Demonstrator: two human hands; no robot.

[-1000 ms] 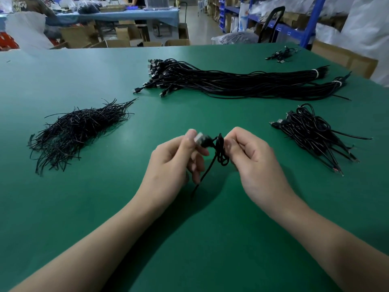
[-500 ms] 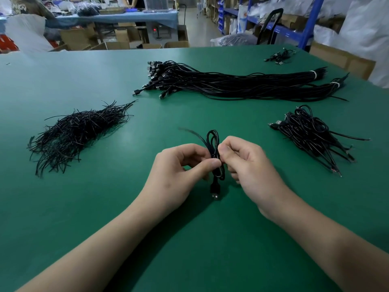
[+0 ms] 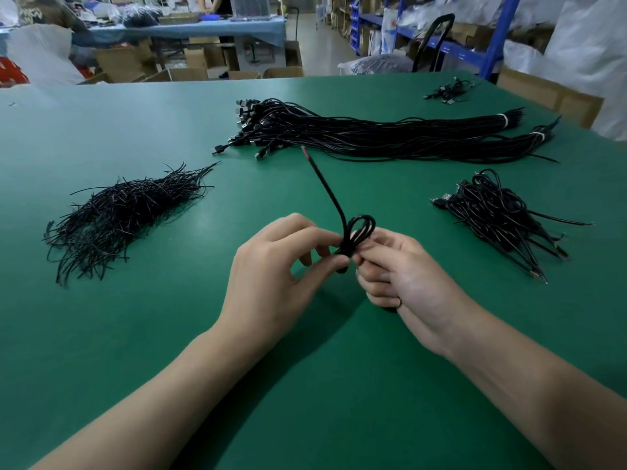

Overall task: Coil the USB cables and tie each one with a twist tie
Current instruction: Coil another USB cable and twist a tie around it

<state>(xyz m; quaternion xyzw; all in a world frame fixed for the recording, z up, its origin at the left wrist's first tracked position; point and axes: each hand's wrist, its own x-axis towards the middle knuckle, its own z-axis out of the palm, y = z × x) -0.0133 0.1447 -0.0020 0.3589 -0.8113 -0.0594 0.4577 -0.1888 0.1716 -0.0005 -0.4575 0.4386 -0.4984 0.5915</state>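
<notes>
Two hands meet over the green table [image 3: 101, 334]: your left hand [image 3: 271, 273] and right hand [image 3: 407, 276] both pinch the coiled USB cable [image 3: 359, 228], its loose end sticking up beyond them. Twist ties [image 3: 125, 215] lie left of the grip, pile of coiled cables [image 3: 502, 218] right, uncoiled cables [image 3: 373, 137] beyond. Blue shelving [image 3: 505, 28] stands behind.

Bright, even overhead light — soft shadows under left hand [image 3: 278, 276] and right hand [image 3: 415, 283] — wide-angle bowing at the edges.
</notes>
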